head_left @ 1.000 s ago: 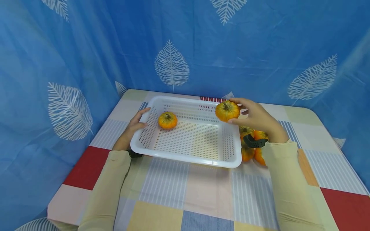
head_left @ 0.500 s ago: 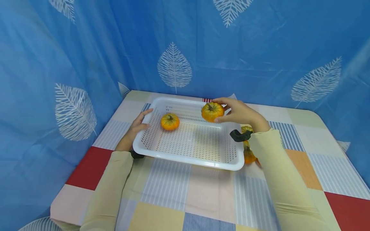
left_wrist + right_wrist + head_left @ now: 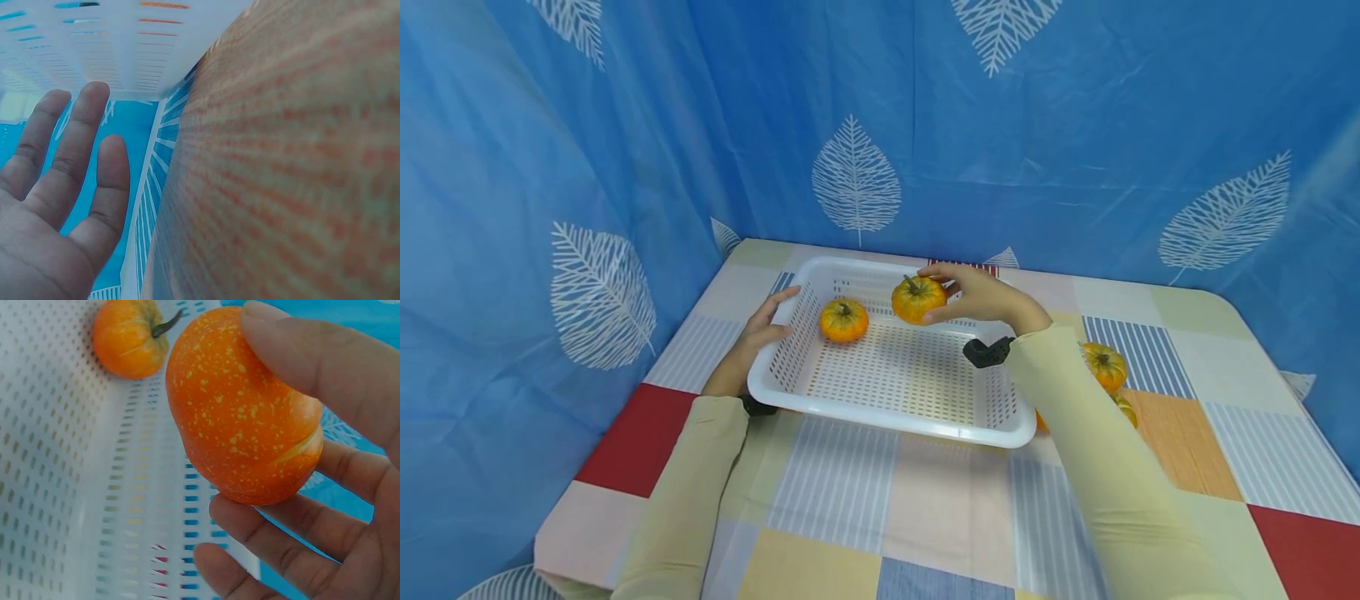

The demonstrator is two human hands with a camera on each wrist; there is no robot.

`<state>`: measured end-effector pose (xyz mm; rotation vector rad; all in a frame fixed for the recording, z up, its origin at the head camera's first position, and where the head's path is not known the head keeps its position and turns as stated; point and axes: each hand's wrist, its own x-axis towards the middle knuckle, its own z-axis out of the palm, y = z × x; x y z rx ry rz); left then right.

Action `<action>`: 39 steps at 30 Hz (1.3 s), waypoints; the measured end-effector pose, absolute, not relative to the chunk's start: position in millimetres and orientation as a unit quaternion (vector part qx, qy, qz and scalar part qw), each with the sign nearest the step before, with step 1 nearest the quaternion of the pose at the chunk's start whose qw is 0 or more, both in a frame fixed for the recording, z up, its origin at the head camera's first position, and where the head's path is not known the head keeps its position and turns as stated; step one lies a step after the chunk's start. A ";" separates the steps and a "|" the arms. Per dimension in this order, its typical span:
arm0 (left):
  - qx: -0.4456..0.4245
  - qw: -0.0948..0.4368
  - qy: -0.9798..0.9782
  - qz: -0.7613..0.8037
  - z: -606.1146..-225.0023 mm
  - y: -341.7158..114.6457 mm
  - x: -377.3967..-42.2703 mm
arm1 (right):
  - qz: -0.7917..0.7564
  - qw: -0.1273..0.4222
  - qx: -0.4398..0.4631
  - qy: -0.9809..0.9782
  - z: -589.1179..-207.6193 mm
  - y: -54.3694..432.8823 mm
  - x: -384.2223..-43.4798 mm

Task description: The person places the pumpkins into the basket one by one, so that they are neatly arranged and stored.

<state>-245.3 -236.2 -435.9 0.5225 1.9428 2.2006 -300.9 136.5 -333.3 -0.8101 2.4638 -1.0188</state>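
We identify a blue curtain [image 3: 1075, 125] behind a cloth-covered table [image 3: 955, 492], then a white perforated basket [image 3: 880, 422]. At its left end we see the left hand [image 3: 749, 340], fingers extended and relaxed. Over the basket, the right hand [image 3: 981, 298] grips a raised pumpkin [image 3: 917, 302] between thumb and fingers. We locate a second pumpkin [image 3: 844, 321] inside, just beside it.

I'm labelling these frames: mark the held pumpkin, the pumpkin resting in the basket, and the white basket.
Held pumpkin [image 3: 234, 419]: right wrist view, speckled skin.
Resting pumpkin [image 3: 844, 323]: head view, ribbed side.
White basket [image 3: 887, 422]: head view, near rim.
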 end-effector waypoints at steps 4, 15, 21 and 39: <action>0.175 0.078 0.647 0.738 -436.5 -235.9 -244.3 | -0.370 0.190 -0.273 0.868 -339.4 128.9 -302.8; 0.184 0.082 0.646 0.736 -439.2 -235.6 -244.2 | -0.431 0.236 -0.224 0.841 -351.3 112.8 -304.1; 0.189 0.085 0.638 0.741 -440.5 -236.6 -242.4 | -0.439 0.260 -0.204 0.835 -362.9 106.5 -306.8; 0.176 0.076 0.649 0.736 -435.9 -235.7 -242.6 | -0.390 0.255 -0.192 0.863 -380.1 98.8 -307.5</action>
